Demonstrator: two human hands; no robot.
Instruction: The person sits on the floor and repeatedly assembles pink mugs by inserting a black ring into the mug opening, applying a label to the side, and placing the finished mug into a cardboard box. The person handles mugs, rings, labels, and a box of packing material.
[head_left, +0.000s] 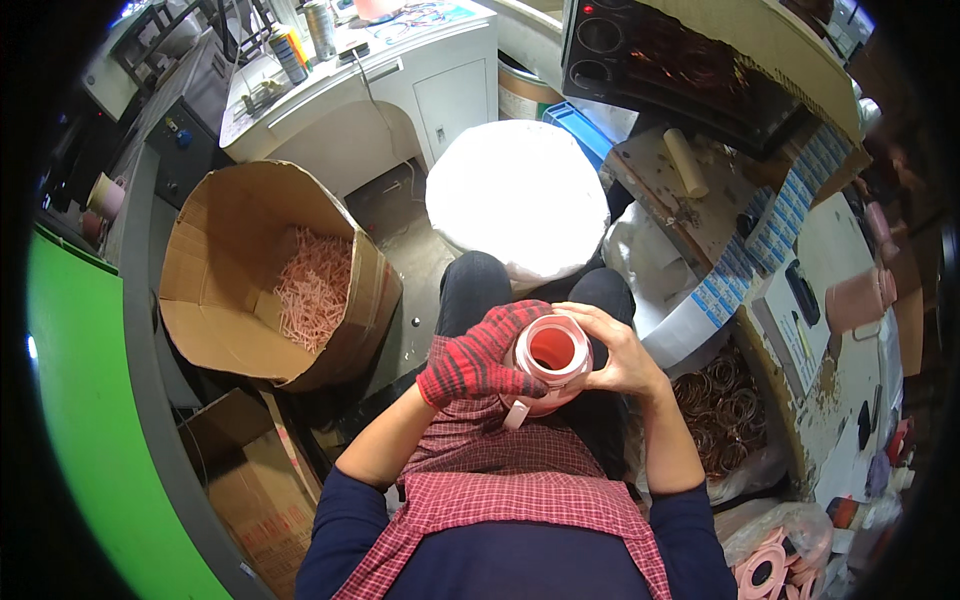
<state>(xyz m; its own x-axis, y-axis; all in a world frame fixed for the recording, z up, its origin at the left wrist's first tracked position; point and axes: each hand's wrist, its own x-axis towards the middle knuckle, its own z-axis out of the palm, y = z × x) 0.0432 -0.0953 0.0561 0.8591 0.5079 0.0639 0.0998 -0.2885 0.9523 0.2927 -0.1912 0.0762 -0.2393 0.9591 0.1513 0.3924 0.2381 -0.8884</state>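
Over my lap I hold a pink plastic jar [556,375], its round open mouth facing up. My left hand [480,358], in a red and black checked glove, wraps around the jar's left side. On the other side my bare right hand [622,352] grips it, with the fingers curved over the far edge and the thumb near the rim. A pale tab [516,414] sticks out at the jar's near left; I cannot tell what it is. The jar's underside is hidden.
An open cardboard box [225,270] with thin pink strips [315,290] stands left. Ahead is a large white round bundle [518,200]. At right, a cluttered worktable [800,400] bears another pink jar [855,300]; bags of copper-coloured rings [720,410] and pink parts [770,565] sit beside it.
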